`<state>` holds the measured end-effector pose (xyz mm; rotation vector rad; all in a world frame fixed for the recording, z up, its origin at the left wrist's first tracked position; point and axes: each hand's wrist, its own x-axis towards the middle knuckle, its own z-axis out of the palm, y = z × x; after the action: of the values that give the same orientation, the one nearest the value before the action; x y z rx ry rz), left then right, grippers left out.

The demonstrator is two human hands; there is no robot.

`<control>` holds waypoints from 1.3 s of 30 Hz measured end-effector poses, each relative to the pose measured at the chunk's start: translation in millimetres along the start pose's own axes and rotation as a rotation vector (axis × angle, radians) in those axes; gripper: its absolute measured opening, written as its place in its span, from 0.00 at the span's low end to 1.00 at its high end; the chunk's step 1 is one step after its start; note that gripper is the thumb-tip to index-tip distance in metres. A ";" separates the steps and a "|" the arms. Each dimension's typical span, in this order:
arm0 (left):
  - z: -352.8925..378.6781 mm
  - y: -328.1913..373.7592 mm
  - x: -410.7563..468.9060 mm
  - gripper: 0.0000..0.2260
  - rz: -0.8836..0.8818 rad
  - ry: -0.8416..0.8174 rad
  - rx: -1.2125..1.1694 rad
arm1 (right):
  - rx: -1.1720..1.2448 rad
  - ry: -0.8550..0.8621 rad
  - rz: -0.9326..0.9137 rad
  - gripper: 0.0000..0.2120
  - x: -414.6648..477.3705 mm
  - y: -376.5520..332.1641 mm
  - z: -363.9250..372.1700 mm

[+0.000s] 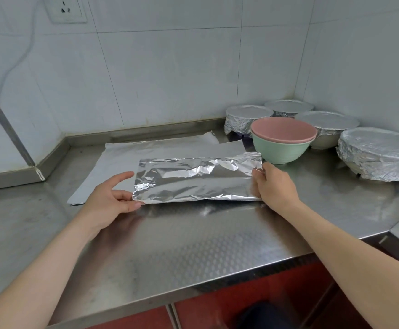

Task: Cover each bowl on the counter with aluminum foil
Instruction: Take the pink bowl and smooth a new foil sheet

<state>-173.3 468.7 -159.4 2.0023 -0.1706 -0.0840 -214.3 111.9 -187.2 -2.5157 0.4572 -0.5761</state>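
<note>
The left hand (109,203) and right hand (273,186) each pinched an end of the foil sheet (197,179), stretched left-to-right mid-frame. The bare pink bowl (284,131) sat just above the right hand.

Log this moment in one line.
foil sheet: held both ends | left hand: pinching | right hand: pinching | stacked bowls: uncovered

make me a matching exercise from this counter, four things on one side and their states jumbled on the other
Things:
1. pink bowl
2. green bowl
3. foil sheet
4. nearest covered bowl

States:
A. wrapped in foil
B. held between left hand and right hand
C. nested in another bowl
D. stands on the counter, another bowl inside

Pairs: 1-C, 2-D, 3-B, 4-A
</note>
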 end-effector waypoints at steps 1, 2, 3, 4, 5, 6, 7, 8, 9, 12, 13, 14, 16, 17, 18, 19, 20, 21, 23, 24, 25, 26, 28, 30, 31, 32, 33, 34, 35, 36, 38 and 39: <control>-0.6 -0.2 -0.5 0.31 0.010 0.002 -0.021 | 0.044 0.013 -0.004 0.16 -0.2 1.1 -1.0; -1.3 -0.5 -0.7 0.30 0.020 -0.001 -0.027 | 0.092 0.030 -0.017 0.16 -0.3 1.9 -2.2; -1.7 -1.1 -0.6 0.29 0.029 -0.009 -0.024 | 0.144 0.044 -0.036 0.17 -0.4 2.2 -3.5; -1.7 -1.4 -0.9 0.29 0.036 -0.018 -0.023 | 0.202 0.051 -0.056 0.17 -0.6 3.1 -4.3; -1.8 -1.6 -1.1 0.28 0.041 -0.028 -0.020 | 0.271 0.053 -0.066 0.17 -0.9 3.7 -5.1; -2.2 -1.8 -1.5 0.29 0.047 -0.038 -0.019 | 0.351 0.052 -0.063 0.17 -0.2 5.1 -5.6; -2.4 -2.5 -1.3 0.30 0.054 -0.047 -0.025 | 0.433 0.053 -0.047 0.17 0.6 7.2 -6.1; -2.6 -3.2 -0.7 0.32 0.067 -0.050 -0.029 | 0.504 0.060 -0.026 0.16 2.2 8.6 -6.6; -1.4 -4.5 0.9 0.34 0.081 -0.047 -0.026 | 0.558 0.068 -0.006 0.16 3.9 10.7 -7.1; 11.4 -3.1 5.9 0.34 0.131 -0.007 -0.005 | 0.634 0.117 0.000 0.15 6.3 11.7 -11.3; 16.9 -0.6 6.5 0.32 0.151 0.013 -0.012 | 0.641 0.134 -0.011 0.15 6.4 9.8 -13.9; 22.6 2.5 7.0 0.28 0.177 0.044 -0.020 | 0.644 0.148 -0.025 0.14 6.5 9.1 -16.2; 29.7 8.9 9.0 0.19 0.233 0.131 -0.013 | 0.631 0.183 -0.053 0.13 4.6 6.9 -22.8; 29.9 10.2 10.4 0.16 0.250 0.167 -0.009 | 0.620 0.203 -0.061 0.13 3.3 7.3 -24.8; 31.2 11.4 12.5 0.15 0.263 0.187 -0.008 | 0.604 0.226 -0.068 0.13 2.1 10.3 -27.8; 30.6 10.2 14.7 0.15 0.268 0.204 -0.001 | 0.586 0.242 -0.076 0.13 0.5 13.4 -28.7; 29.2 9.9 16.0 0.15 0.266 0.210 0.009 | 0.567 0.253 -0.086 0.13 -1.6 16.3 -29.2; 30.0 10.0 17.3 0.15 0.255 0.203 0.025 | 0.542 0.257 -0.094 0.13 -3.9 21.4 -29.9; 28.6 7.0 17.6 0.16 0.240 0.181 0.096 | 0.503 0.226 -0.106 0.13 -9.0 26.2 -28.9; 27.2 6.2 17.3 0.16 0.225 0.150 0.098 | 0.476 0.203 -0.117 0.13 -11.2 27.8 -29.5; 23.8 5.0 16.5 0.17 0.188 0.094 0.050 | 0.439 0.180 -0.135 0.13 -13.2 28.2 -29.4; 20.1 3.4 15.8 0.16 0.139 0.011 -0.033 | 0.398 0.159 -0.155 0.13 -15.1 28.0 -29.7; 14.8 3.1 15.2 0.19 0.034 -0.139 -0.152 | 0.324 0.114 -0.179 0.14 -17.0 28.2 -30.9; 14.3 4.9 14.8 0.14 -0.029 -0.133 -0.094 | 0.279 0.064 -0.173 0.15 -16.6 29.2 -30.1; 16.7 6.4 14.9 0.10 -0.045 -0.111 -0.031 | 0.275 0.045 -0.157 0.15 -15.8 30.1 -29.2; 20.5 7.9 14.1 0.09 -0.053 -0.088 0.033 | 0.273 0.033 -0.138 0.15 -14.8 30.5 -29.3; 24.3 6.9 13.2 0.09 -0.044 -0.055 0.080 | 0.271 0.028 -0.120 0.16 -14.6 31.0 -29.1; 28.3 5.5 12.4 0.09 -0.034 -0.008 0.094 | 0.261 0.026 -0.101 0.17 -13.9 31.3 -29.5; 32.5 4.6 11.2 0.08 -0.021 0.043 0.090 | 0.244 0.025 -0.083 0.17 -13.5 31.6 -29.2; 37.3 5.6 9.5 0.08 -0.005 0.090 0.077 | 0.223 0.026 -0.064 0.17 -13.0 31.7 -29.4; 46.7 9.8 5.6 0.07 0.027 0.158 0.086 | 0.174 0.023 -0.026 0.17 -12.0 31.6 -27.7; 50.7 11.9 4.9 0.06 0.043 0.189 0.127 | 0.143 0.019 -0.004 0.17 -10.7 30.8 -26.7</control>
<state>-176.3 417.6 -170.0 2.1191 -0.0995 0.1466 -242.6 80.6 -186.6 -2.3778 0.4033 -0.6132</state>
